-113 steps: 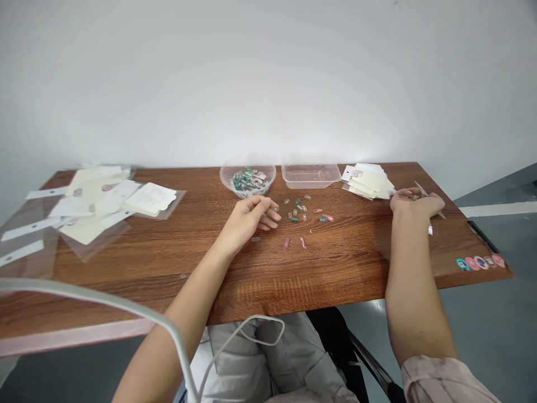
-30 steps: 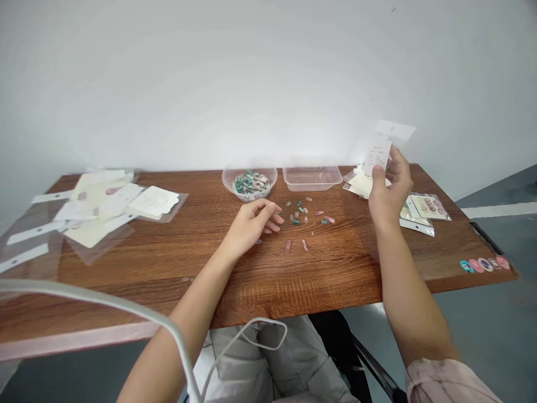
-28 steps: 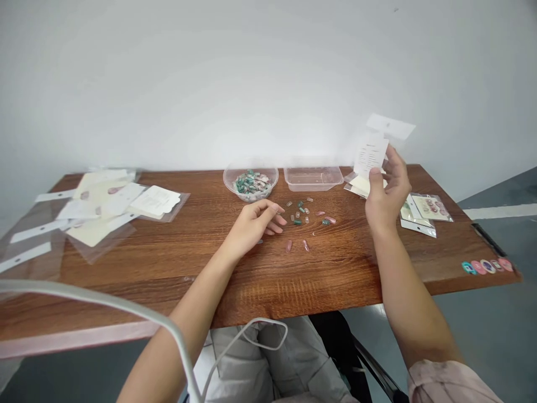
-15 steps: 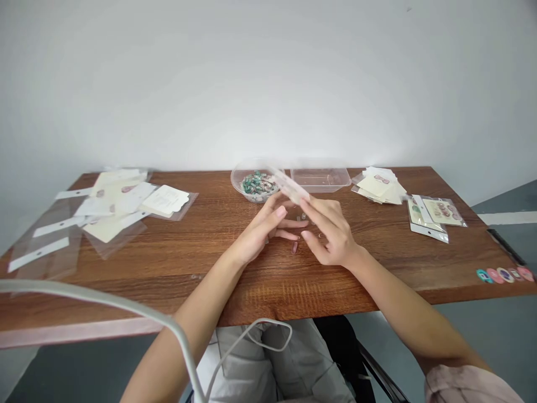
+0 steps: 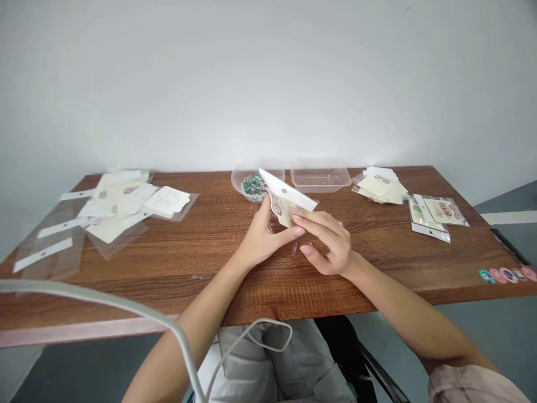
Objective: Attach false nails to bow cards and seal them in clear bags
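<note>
Both my hands meet at the middle of the wooden table (image 5: 176, 263). My left hand (image 5: 264, 238) and my right hand (image 5: 327, 240) together hold a clear bag with a cream card (image 5: 285, 201) inside it, tilted up above the tabletop. A pink loose nail tip (image 5: 295, 247) shows on the wood between my hands; the other loose tips are hidden behind them. Behind the bag stands a round clear bowl (image 5: 251, 184) of green and pink nail tips.
An empty clear rectangular tray (image 5: 321, 179) sits beside the bowl. A stack of cream cards (image 5: 380, 184) and two filled bags (image 5: 432, 215) lie at the right. Clear bags and cards (image 5: 109, 207) spread over the left. Round stickers (image 5: 507, 274) lie at the right front edge.
My right hand took a bagged card from the stack at the right, lifted it and carried it to the centre. My left hand rose from the loose tips and took hold of it too.
</note>
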Demonstrator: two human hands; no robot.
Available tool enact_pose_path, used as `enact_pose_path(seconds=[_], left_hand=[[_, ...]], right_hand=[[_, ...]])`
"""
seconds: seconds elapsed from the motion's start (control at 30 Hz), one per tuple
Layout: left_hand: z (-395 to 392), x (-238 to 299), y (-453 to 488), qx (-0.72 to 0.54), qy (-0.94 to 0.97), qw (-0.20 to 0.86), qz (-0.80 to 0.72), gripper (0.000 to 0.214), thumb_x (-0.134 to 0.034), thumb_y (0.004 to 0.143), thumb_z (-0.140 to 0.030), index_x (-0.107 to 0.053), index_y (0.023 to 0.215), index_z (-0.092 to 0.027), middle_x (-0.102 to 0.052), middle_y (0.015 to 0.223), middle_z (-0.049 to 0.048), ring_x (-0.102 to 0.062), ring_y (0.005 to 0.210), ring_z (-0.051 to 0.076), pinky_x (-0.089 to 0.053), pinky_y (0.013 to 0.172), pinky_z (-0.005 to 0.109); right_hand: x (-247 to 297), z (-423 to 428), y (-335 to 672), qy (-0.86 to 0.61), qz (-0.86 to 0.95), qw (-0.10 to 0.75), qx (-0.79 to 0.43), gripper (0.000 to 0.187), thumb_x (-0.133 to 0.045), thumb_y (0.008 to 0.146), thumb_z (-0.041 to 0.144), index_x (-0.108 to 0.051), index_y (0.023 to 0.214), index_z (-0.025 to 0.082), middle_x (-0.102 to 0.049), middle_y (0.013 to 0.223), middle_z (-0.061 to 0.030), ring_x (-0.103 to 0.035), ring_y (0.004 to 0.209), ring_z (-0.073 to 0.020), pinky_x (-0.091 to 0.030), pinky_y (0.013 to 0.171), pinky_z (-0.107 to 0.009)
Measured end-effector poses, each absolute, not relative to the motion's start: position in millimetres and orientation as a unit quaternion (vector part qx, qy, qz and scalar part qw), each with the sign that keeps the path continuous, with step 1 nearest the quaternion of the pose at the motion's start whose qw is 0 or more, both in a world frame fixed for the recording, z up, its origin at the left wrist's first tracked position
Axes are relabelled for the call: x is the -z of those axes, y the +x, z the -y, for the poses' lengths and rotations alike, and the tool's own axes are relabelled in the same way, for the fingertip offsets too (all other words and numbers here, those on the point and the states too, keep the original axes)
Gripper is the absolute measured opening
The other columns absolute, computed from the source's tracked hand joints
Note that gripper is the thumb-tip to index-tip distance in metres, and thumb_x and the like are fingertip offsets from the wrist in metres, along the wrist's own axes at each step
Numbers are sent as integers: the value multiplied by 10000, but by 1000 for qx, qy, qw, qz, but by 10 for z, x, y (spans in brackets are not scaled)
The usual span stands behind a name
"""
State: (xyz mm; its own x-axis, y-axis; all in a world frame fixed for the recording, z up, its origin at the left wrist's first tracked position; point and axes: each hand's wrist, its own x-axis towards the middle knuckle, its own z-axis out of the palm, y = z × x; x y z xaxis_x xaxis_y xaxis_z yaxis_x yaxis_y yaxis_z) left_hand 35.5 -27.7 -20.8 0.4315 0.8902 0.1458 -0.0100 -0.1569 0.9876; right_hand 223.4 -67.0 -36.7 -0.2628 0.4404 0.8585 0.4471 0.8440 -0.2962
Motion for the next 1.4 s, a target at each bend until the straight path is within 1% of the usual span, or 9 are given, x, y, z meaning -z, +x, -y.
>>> enact_pose_path(seconds=[0.1,0.23,0.3,0.4,0.5,0.63,0.87,1.1,1.4], left_hand=[[262,223,348,-390,658,554,-330,608,-808,794,-559,-620,1254,-209,-726,1189,100,-679,1104,294,-534,983,396],[260,226,366,-351,666,576,-317,503,-756,854,-554,-611,1205,-224,-728,1093,68,-685,1005,252,-537,914,365],[261,215,381,-343,661,587,-318,509,-732,871,-570,-574,1213,-227,-717,1127,71,-681,1002,241,-537,899,358],[257,191,396,-351,653,590,-320,556,-706,870,-623,-543,1212,-216,-695,1201,92,-660,1090,257,-529,944,367],[252,208,401,-348,664,572,-334,556,-650,891,-668,-570,1191,-208,-686,1181,91,-632,1141,275,-501,996,388],[260,305,406,-325,681,554,-351,506,-592,927,-672,-609,1173,-230,-682,1077,57,-627,1055,259,-481,984,395],[244,347,433,-338,682,542,-357,505,-575,951,-658,-571,1181,-209,-672,1019,51,-621,935,215,-489,915,373],[243,334,451,-336,672,546,-370,492,-587,958,-633,-564,1179,-194,-671,948,38,-613,802,173,-495,803,330],[226,325,439,-325,680,545,-366,544,-545,967,-653,-578,1234,-180,-699,984,58,-636,852,197,-510,844,357]], right_hand=[[311,689,2208,-295,773,560,-31,412,-621,955,261,-615,1366,285,-777,1185,-86,-765,1066,-272,-656,864,-466],[283,680,2209,-315,763,564,-44,229,-660,953,258,-617,1174,296,-764,990,-38,-765,916,-236,-648,782,-423],[310,663,2206,-315,759,566,-72,249,-688,945,265,-581,1169,294,-739,960,-30,-746,868,-220,-629,751,-399],[389,634,2177,-297,742,587,-126,453,-752,909,311,-445,1242,315,-698,1020,-26,-705,832,-198,-592,700,-367],[458,623,2142,-300,734,593,-139,569,-815,859,385,-353,1186,329,-652,1054,-17,-681,847,-199,-564,696,-359],[456,646,2135,-365,758,529,-108,479,-827,847,436,-412,1045,299,-636,985,-10,-666,862,-215,-552,734,-376],[311,664,2155,-367,783,496,-73,138,-639,931,216,-508,946,259,-615,942,-41,-625,867,-211,-530,729,-365],[257,662,2182,-383,771,481,-167,160,-635,940,221,-491,874,244,-589,930,-33,-581,847,-191,-489,748,-347],[251,630,2233,-383,740,484,-267,181,-605,1001,260,-507,852,233,-590,923,-23,-573,862,-177,-460,798,-341]])
